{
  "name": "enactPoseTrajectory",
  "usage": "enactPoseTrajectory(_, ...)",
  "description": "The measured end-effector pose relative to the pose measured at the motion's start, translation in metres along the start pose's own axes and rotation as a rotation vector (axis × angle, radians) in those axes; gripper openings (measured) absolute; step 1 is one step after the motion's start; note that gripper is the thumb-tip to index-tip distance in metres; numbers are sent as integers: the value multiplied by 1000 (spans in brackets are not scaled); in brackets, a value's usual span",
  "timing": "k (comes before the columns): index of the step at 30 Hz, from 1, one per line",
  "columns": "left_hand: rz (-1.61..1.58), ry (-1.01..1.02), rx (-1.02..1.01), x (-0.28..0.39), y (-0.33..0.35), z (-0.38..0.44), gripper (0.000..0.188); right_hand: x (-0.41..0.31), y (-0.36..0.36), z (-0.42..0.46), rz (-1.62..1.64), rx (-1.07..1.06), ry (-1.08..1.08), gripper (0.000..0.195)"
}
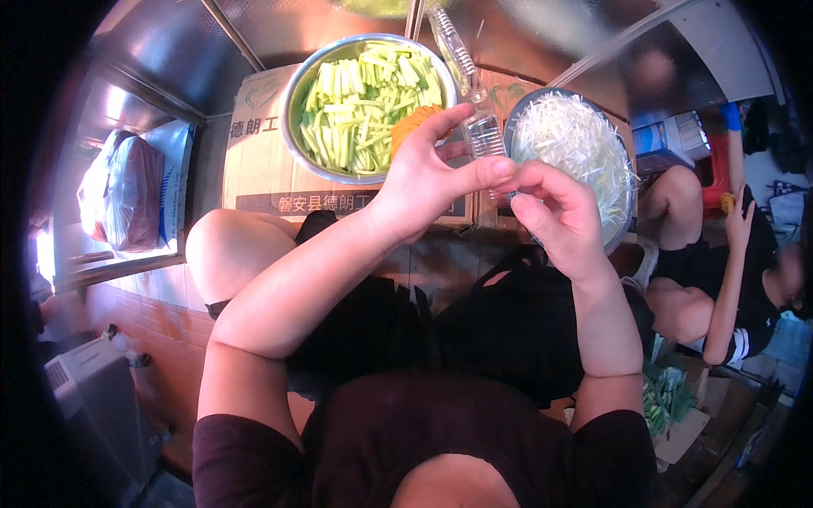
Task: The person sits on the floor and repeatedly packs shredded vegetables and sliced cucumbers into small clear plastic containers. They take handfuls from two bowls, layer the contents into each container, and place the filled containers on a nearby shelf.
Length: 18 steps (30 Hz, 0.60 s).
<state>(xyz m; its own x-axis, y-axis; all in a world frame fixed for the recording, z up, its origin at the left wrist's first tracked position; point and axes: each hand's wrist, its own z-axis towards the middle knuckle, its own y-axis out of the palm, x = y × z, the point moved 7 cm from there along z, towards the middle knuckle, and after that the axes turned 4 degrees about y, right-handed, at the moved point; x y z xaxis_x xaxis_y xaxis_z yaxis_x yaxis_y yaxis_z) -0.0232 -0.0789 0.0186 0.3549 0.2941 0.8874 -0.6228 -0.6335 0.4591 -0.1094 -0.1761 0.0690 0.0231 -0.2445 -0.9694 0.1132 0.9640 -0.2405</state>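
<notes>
My left hand (432, 171) is raised over the front edge of a cardboard box (254, 171), thumb and index finger spread. A ridged orange bundle (419, 120), perhaps rubber bands, shows behind its knuckles. My right hand (562, 213) has its thumb and fingertips drawn together beside the left thumb. Any thin thing between the fingertips cannot be made out. Clear ridged plastic (486, 133), like a stack of lids or trays, appears beyond the left thumb; whether I hold it is unclear. Behind the left hand stands a metal bowl (292, 140) of pale green vegetable sticks (349, 108).
Right of the hands, a dark-rimmed bowl (517, 101) is heaped with white shreds (565, 136). Shiny metal panels (330, 25) border the back. A seated person (686, 286) is close at the right. Bagged goods (124, 190) lie at the left; leafy greens (667, 394) lie low right.
</notes>
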Motion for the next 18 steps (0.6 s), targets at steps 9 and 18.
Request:
enactPoseTrajectory(9, -229, -284, 112, -45, 2, 8, 52, -10, -10, -16, -980, 18, -506, 35)
enactPoseTrajectory(18, -200, -187, 163, -39, -19, 26, 42, 149, -150, -77, -1546, -192, 175, 82)
